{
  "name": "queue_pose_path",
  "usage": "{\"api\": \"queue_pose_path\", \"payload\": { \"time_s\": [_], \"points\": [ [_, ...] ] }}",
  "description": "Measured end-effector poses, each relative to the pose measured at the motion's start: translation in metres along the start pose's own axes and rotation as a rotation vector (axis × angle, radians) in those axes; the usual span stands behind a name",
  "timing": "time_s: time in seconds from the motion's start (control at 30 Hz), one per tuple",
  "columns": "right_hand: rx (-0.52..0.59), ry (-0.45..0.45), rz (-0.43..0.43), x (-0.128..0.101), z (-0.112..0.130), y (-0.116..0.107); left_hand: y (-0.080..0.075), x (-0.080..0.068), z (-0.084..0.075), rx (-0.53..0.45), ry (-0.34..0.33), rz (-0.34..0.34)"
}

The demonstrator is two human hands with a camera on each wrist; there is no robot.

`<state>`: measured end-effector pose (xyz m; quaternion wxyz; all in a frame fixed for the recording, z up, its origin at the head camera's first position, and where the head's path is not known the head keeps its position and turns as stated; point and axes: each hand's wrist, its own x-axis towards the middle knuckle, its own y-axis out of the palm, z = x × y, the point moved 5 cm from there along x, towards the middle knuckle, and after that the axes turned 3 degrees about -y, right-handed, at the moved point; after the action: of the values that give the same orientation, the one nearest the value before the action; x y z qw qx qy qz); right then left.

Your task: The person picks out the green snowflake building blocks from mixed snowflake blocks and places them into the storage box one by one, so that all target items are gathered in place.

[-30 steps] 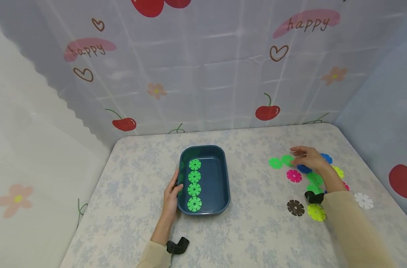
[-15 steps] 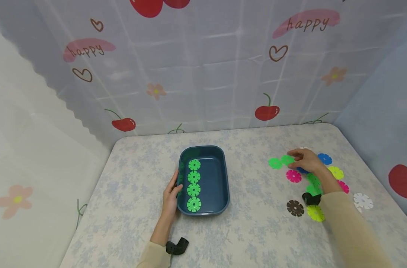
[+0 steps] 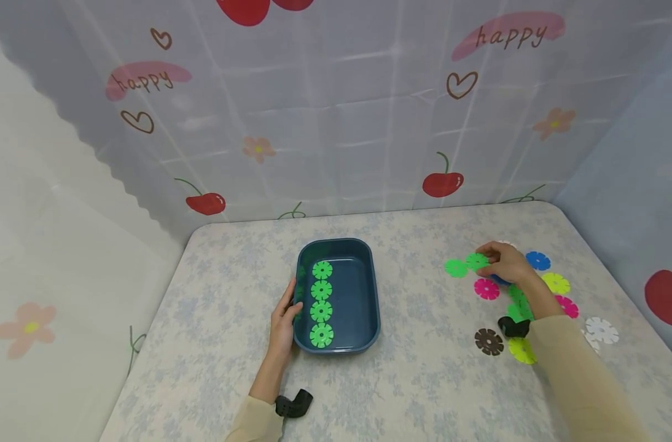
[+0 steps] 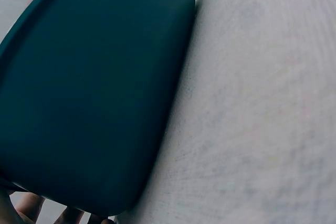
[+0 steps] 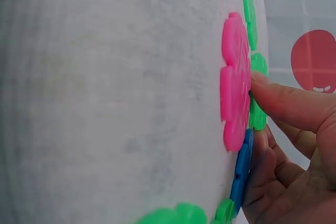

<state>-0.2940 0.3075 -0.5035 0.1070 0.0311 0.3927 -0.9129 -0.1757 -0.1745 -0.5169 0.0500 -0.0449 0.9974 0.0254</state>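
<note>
Pinching, the right hand [image 3: 504,263] has thumb and fingertips on a green disc [image 3: 476,262] lying flat on the counter [image 3: 424,368], beside another green disc [image 3: 455,268] and a pink one [image 3: 486,288]. Whether the grip has fully closed is hard to tell. The left hand [image 3: 283,319] rests, fingers relaxed, against the blue tray [image 3: 371,294]. Being thin and flat, the disc could slip from the fingertips or nudge its neighbours.

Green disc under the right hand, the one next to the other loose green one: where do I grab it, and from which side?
Pinch the green disc by its rim, coming from above on its right side, where the right hand already is. It lies flat on the table, so only the notched edge offers purchase. Its neighbour green disc crowds the left.
</note>
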Motion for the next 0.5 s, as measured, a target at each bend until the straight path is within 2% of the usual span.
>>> {"api": "queue_pose_path", "payload": {
  "time_s": [0.2, 0.5],
  "points": [
    [0.013, 0.004, -0.011, 0.000, 0.001, -0.002, 0.000, 0.001, 0.001, -0.006, 0.005, 0.002],
    [0.025, 0.031, -0.065, -0.010, 0.013, -0.020, 0.000, 0.001, 0.001, -0.007, 0.007, 0.006]
  ]
}}
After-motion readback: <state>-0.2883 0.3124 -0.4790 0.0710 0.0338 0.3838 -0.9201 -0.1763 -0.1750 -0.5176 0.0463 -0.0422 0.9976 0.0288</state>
